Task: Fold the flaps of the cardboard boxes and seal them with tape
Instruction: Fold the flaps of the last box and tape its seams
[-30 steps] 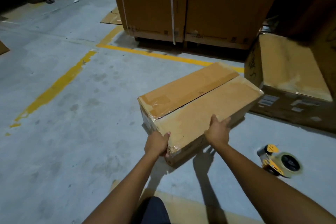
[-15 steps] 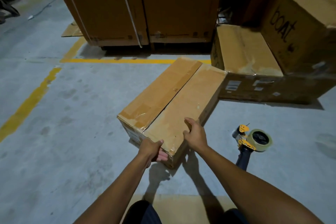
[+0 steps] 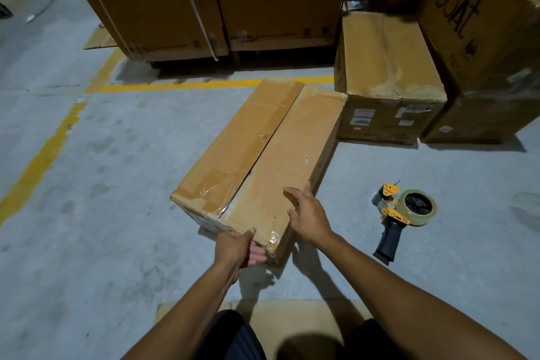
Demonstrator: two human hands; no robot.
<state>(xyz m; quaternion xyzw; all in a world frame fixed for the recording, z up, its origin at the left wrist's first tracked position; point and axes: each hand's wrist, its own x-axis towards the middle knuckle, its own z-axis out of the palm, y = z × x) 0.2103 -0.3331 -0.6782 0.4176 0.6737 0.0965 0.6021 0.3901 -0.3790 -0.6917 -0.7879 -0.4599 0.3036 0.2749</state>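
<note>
A long cardboard box (image 3: 271, 152) lies on the concrete floor with both top flaps folded down. Its middle seam shows as a dark gap, and old clear tape clings to the near left corner. My left hand (image 3: 236, 248) grips the near end at its right corner, thumb on top and fingers against the end face. My right hand (image 3: 308, 215) rests on the box's right top edge, thumb spread over the flap and fingers fairly straight along the side. A yellow and black tape dispenser (image 3: 404, 213) with a clear roll lies on the floor to the right, apart from both hands.
Tall strapped cartons (image 3: 204, 0) stand behind the box. A closed carton (image 3: 388, 73) touches the box's far right corner, with a larger printed carton (image 3: 479, 17) beside it. Yellow floor lines (image 3: 41, 161) run at the left. A flat cardboard sheet (image 3: 292, 318) lies by my legs.
The box has turned on the floor, its far end swinging toward the carton at the right. My right thumb has spread wider across the flap. The tape dispenser has not moved.
</note>
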